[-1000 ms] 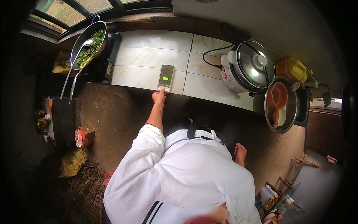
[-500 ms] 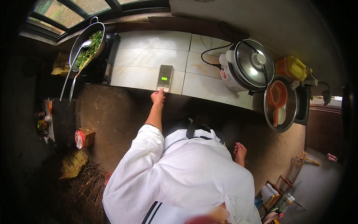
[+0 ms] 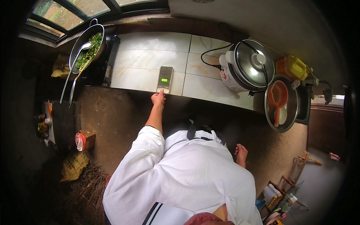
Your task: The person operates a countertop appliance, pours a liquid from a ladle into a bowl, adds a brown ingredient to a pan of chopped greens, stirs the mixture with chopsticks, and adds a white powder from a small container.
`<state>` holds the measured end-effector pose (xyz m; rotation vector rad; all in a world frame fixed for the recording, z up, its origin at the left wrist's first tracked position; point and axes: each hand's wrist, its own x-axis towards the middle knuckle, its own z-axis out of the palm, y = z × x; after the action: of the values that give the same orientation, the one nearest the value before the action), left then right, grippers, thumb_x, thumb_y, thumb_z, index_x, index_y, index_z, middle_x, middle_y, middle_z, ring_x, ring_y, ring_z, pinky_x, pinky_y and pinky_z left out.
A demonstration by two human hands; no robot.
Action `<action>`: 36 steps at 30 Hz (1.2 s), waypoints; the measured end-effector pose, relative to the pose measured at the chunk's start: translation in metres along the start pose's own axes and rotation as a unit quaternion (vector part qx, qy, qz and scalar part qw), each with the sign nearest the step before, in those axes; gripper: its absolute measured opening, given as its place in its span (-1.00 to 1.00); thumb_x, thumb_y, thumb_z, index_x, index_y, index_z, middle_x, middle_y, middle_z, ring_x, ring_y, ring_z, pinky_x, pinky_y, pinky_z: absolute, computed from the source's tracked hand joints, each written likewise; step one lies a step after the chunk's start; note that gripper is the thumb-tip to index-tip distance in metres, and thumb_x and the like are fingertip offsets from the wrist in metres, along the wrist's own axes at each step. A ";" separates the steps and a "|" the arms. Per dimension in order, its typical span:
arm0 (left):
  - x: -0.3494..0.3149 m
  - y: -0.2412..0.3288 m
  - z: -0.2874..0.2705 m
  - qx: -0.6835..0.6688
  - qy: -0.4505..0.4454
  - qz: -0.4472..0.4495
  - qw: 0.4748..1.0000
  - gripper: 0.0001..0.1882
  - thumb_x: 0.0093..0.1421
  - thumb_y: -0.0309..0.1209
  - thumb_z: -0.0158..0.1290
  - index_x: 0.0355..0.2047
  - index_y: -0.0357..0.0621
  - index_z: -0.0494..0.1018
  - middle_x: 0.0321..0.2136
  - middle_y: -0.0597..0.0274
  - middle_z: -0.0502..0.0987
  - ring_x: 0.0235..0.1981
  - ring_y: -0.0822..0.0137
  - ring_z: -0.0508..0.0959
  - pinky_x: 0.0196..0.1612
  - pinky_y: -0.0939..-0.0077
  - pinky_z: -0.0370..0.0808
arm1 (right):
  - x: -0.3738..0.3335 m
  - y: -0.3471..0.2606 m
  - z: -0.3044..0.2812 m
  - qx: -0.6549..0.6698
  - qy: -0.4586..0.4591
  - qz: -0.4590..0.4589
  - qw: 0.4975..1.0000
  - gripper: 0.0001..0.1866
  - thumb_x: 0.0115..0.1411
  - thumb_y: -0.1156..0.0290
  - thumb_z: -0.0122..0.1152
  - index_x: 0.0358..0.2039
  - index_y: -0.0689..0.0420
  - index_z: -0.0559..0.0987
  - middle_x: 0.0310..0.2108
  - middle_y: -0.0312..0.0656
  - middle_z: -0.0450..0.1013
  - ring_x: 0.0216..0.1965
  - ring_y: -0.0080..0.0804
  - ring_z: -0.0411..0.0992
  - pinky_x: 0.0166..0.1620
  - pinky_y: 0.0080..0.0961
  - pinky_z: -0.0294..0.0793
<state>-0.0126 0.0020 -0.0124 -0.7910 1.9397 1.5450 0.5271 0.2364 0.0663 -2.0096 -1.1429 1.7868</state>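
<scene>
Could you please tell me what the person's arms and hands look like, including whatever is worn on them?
The left arm wears a loose white short sleeve of a chef-style jacket that ends near the elbow. Below it the forearm and the left hand are bare: no glove, watch or ring shows. A dark stripe pair marks the jacket's lower edge. The right hand is not in view.

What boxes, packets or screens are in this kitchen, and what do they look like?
Small flat device: counter edge, touched by the left hand; grey rectangle, green lit screen.
Small carton: floor at left; brown box, red-and-white end.
Yellow bag: floor below the carton; crumpled.
Yellow jug: counter's right end; boxy.
</scene>
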 end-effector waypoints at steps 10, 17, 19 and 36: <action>0.002 -0.001 0.000 -0.001 0.002 -0.003 1.000 -0.64 0.15 -0.19 0.30 -0.43 -0.20 0.43 -0.54 0.20 0.54 -0.69 0.41 0.44 -0.74 0.56 0.23 | -0.001 -0.001 0.003 -0.003 -0.004 0.005 1.000 -0.89 0.27 0.35 0.20 -0.37 0.07 0.60 -0.59 -0.40 0.38 -0.63 -0.66 0.26 -0.58 -0.65 0.24; -0.004 0.004 0.000 0.003 -0.007 -0.003 1.000 -0.65 0.15 -0.20 0.29 -0.45 -0.17 0.41 -0.55 0.22 0.53 -0.70 0.42 0.43 -0.74 0.57 0.22 | -0.008 -0.001 0.004 -0.014 0.006 0.015 1.000 -0.89 0.27 0.36 0.20 -0.37 0.08 0.60 -0.59 -0.41 0.38 -0.63 -0.66 0.25 -0.58 -0.64 0.24; -0.005 0.004 0.000 -0.003 -0.007 -0.005 1.000 -0.65 0.15 -0.20 0.29 -0.46 -0.17 0.41 -0.56 0.22 0.53 -0.71 0.42 0.43 -0.74 0.57 0.22 | -0.010 0.001 0.003 -0.010 0.006 0.018 1.000 -0.89 0.26 0.37 0.21 -0.38 0.08 0.60 -0.59 -0.41 0.38 -0.63 -0.66 0.25 -0.58 -0.65 0.24; -0.005 0.005 -0.002 0.011 -0.012 -0.011 1.000 -0.65 0.17 -0.19 0.28 -0.40 -0.22 0.44 -0.50 0.19 0.56 -0.70 0.43 0.42 -0.76 0.59 0.19 | -0.027 0.020 -0.011 -0.010 0.034 0.046 0.998 -0.85 0.25 0.31 0.24 -0.43 0.06 0.58 -0.60 -0.43 0.39 -0.67 -0.70 0.25 -0.63 -0.69 0.23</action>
<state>-0.0129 0.0016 -0.0046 -0.7781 1.9221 1.5105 0.5460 0.2082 0.0768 -2.1495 -1.0708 1.7404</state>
